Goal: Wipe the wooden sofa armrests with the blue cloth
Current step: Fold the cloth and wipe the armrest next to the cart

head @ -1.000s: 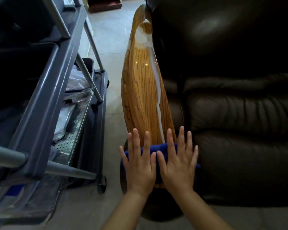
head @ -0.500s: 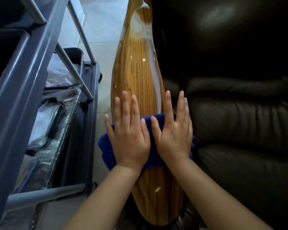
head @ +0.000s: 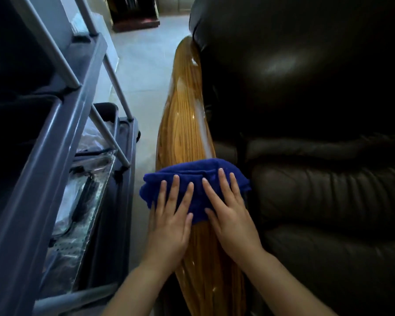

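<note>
A glossy wooden armrest (head: 185,124) runs away from me along the left side of a dark leather sofa (head: 317,179). A folded blue cloth (head: 198,174) lies across the armrest about halfway along. My left hand (head: 171,217) lies flat on the cloth's left part, fingers spread and pointing forward. My right hand (head: 230,213) presses flat on its right part, beside the sofa cushion. Both palms rest partly on the cloth and partly on the wood behind it. A pale wet streak (head: 201,110) shines on the armrest ahead of the cloth.
A grey service cart (head: 62,137) with metal posts stands close on the left, its lower shelf holding plastic-wrapped items (head: 84,179). A narrow strip of pale tiled floor (head: 144,71) separates cart and armrest. A dark wooden piece of furniture (head: 135,17) stands at the far end.
Both hands have pushed the cloth forward along the armrest, from its near end to about the middle. More cloth now shows ahead of my fingers. My view has moved closer.
</note>
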